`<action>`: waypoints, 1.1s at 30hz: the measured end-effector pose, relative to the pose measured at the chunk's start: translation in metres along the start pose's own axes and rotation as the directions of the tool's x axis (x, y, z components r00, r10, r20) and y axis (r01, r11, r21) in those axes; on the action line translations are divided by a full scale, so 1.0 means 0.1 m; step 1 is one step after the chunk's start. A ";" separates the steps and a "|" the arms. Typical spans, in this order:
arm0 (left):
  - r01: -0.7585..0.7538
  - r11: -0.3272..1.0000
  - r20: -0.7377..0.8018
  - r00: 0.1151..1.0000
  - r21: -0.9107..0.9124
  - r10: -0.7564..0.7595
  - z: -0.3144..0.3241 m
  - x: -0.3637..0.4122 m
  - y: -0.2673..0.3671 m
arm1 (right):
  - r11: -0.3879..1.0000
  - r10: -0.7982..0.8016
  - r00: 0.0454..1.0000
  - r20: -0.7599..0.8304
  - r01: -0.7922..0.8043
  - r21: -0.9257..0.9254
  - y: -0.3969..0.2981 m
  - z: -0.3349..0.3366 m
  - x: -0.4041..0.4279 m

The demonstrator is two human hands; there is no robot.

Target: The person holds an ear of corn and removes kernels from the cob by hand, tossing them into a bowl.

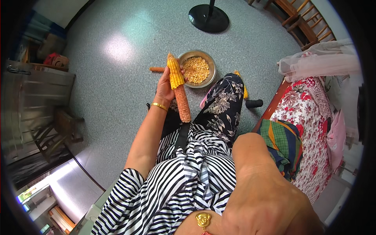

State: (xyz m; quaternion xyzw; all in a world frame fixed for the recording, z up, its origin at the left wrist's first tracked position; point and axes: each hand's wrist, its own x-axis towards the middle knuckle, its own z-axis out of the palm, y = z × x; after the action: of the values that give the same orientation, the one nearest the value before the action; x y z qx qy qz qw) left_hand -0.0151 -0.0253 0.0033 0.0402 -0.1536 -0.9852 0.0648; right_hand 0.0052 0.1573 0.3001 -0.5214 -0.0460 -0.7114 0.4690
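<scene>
A partly shelled corn cob (176, 77) is in my left hand (165, 88), beside a metal bowl (212, 68). Yellow kernels cover its upper part; the lower part is bare and reddish. Loose corn kernels (196, 70) lie in the bowl. My right hand (258, 214) is raised close to the camera, large at the lower right, away from the corn; its fingers are mostly hidden. On the floor left of the bowl lies a bare cob (157, 69). Another ear of corn with yellow kernels (245, 91) shows beside my right knee.
A round black stand base (208, 18) is on the floor ahead. At the right are a bed with a floral cover (311, 152) and a folded striped cloth (282, 147). A wooden chair (63, 123) stands at the left, and wooden furniture (305, 26) at the upper right.
</scene>
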 end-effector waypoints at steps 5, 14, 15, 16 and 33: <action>0.010 1.000 -0.007 1.000 0.011 -0.010 0.03 0.04 -0.03 | 1.000 -0.002 1.000 0.014 0.002 0.000 -0.06 0.04 -0.02; -0.009 1.000 -0.076 0.997 0.014 0.010 0.01 -0.06 0.03 | 0.663 0.086 0.767 -0.636 -0.521 -0.538 0.06 -0.59 -0.69; -0.010 1.000 -0.072 0.997 0.013 0.011 0.02 -0.04 0.01 | 0.604 0.060 0.561 -0.826 -0.679 -0.417 0.22 -0.83 -0.86; 0.002 1.000 -0.063 0.998 0.026 0.000 0.05 -0.01 -0.02 | 0.633 -0.048 0.337 -0.940 -0.718 -0.290 0.41 -1.12 -1.16; -0.038 0.996 -0.016 0.999 0.079 0.040 -0.04 -0.02 -0.01 | 0.688 0.033 0.057 -0.998 -0.725 -0.019 1.07 -1.89 -1.87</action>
State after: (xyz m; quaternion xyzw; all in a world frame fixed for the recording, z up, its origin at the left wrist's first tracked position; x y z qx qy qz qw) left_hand -0.0130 -0.0257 -0.0008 0.0485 -0.1926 -0.9765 0.0839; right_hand -0.0470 0.1092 0.0227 -0.0479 0.6063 -0.6853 0.4005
